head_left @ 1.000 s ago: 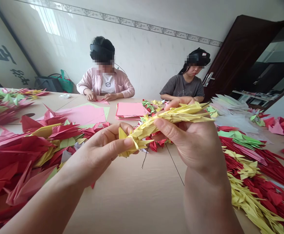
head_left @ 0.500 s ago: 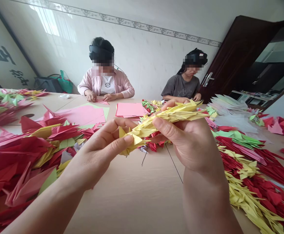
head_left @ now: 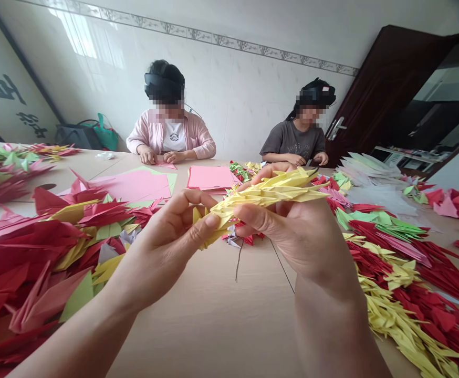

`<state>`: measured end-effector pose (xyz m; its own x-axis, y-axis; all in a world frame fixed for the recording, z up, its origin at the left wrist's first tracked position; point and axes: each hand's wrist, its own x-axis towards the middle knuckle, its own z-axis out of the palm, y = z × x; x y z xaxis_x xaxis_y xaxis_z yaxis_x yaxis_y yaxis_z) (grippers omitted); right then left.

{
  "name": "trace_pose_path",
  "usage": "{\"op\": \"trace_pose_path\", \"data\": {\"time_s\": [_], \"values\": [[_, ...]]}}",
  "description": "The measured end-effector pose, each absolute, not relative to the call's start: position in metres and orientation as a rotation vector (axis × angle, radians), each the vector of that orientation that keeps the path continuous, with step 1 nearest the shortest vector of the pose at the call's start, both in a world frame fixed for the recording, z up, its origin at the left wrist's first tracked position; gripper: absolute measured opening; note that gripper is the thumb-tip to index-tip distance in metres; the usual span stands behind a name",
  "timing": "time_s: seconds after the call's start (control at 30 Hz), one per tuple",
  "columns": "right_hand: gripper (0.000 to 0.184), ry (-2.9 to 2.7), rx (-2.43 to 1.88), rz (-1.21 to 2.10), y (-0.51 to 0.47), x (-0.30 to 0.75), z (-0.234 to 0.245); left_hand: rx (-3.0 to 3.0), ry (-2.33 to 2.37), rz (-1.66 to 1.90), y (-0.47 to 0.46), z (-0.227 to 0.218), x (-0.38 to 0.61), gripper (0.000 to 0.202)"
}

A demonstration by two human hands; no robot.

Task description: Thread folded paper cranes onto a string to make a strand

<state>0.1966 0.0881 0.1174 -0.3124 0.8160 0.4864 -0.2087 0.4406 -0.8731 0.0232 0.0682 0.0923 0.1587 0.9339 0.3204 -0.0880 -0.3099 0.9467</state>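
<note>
A string of folded yellow paper cranes (head_left: pixel 280 190), packed tightly together, is held above the table between both hands. My left hand (head_left: pixel 174 236) pinches its lower left end, thumb on top. My right hand (head_left: pixel 304 231) wraps around the longer right part, with its thumb pressed along the near side. Below the bundle hangs a thin dark thread (head_left: pixel 238 262). Behind it, partly hidden by my right hand, lie small red and pale folded papers (head_left: pixel 255 239).
Red, pink and yellow folded papers (head_left: pixel 28 252) heap at the left. Yellow and red crane strings (head_left: pixel 403 315) lie at right. Pink sheets (head_left: pixel 214 177) are stacked ahead. Two people sit opposite: one in a pink shirt (head_left: pixel 198 131), one in a dark T-shirt (head_left: pixel 288 139).
My left hand's thumb has slid slightly right along the cranes, and my right thumb has shifted left, so the hands are closer. The person in the dark T-shirt has moved their hands slightly.
</note>
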Motion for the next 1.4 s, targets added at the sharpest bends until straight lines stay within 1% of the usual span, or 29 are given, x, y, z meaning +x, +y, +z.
{"op": "trace_pose_path", "data": {"time_s": [0.1,0.2,0.3,0.4,0.47,0.57,0.63,0.73,0.83,0.9,1.07,1.27,1.4], "values": [[0.029,-1.576,-0.576,1.050,0.089,0.196,0.117,1.501,0.895,1.338,0.066,0.092,0.023,0.014],[0.025,-1.562,-0.637,0.944,0.093,0.196,0.115,1.531,0.914,1.338,0.065,0.090,0.023,0.014],[0.022,-1.554,-0.622,0.918,0.098,0.197,0.114,1.566,0.918,1.343,0.065,0.088,0.023,0.013],[0.019,-1.573,-0.594,0.947,0.100,0.199,0.115,1.573,0.934,1.350,0.065,0.088,0.022,0.014],[0.018,-1.576,-0.588,0.975,0.100,0.200,0.114,1.562,0.957,1.346,0.064,0.089,0.022,0.018],[0.024,-1.564,-0.597,0.995,0.099,0.201,0.114,1.573,0.985,1.341,0.064,0.091,0.022,0.024],[0.025,-1.576,-0.610,0.992,0.098,0.201,0.113,1.597,1.010,1.350,0.063,0.092,0.022,0.023],[0.022,-1.615,-0.617,0.987,0.097,0.200,0.115,1.609,1.056,1.375,0.062,0.093,0.022,0.014],[0.023,-1.620,-0.593,1.038,0.097,0.198,0.116,1.599,1.075,1.415,0.062,0.091,0.021,0.010],[0.023,-1.610,-0.589,1.065,0.097,0.197,0.115,1.580,1.083,1.437,0.061,0.089,0.022,0.010],[0.019,-1.590,-0.605,1.011,0.100,0.196,0.111,1.523,1.084,1.477,0.062,0.088,0.025,0.014],[0.026,-1.554,-0.545,1.206,0.096,0.193,0.114,1.414,0.962,1.451,0.062,0.092,0.027,0.017],[0.025,-1.593,-0.543,1.179,0.096,0.191,0.113,1.383,0.969,1.475,0.062,0.091,0.028,0.023]]}}
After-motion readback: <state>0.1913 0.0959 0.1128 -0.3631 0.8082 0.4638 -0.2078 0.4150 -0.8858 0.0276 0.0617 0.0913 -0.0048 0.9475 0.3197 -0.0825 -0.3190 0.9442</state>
